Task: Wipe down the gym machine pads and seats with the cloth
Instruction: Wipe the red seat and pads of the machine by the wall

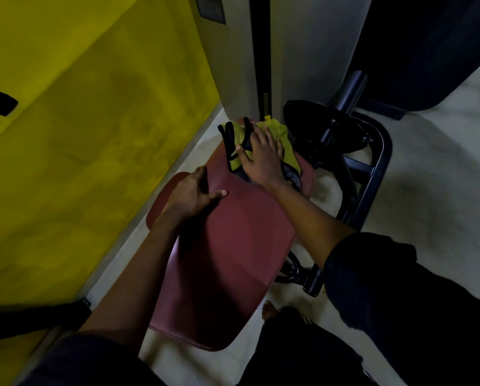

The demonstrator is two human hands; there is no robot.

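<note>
A long maroon padded seat (pixel 227 246) runs from the bottom centre up toward a grey machine column. At its far end lies a yellow-green cloth with black trim (pixel 277 132). My right hand (pixel 261 157) presses flat on the cloth, fingers spread over it. My left hand (pixel 194 193) rests on the seat's left edge, thumb on top and fingers curled over the side. The part of the pad under the cloth is hidden.
A yellow wall (pixel 79 135) stands close on the left. The grey column (pixel 289 51) with a black slot rises behind the seat. A black frame and weight plate (pixel 330 129) sit to the right. My bare foot (pixel 269 310) stands on the pale floor.
</note>
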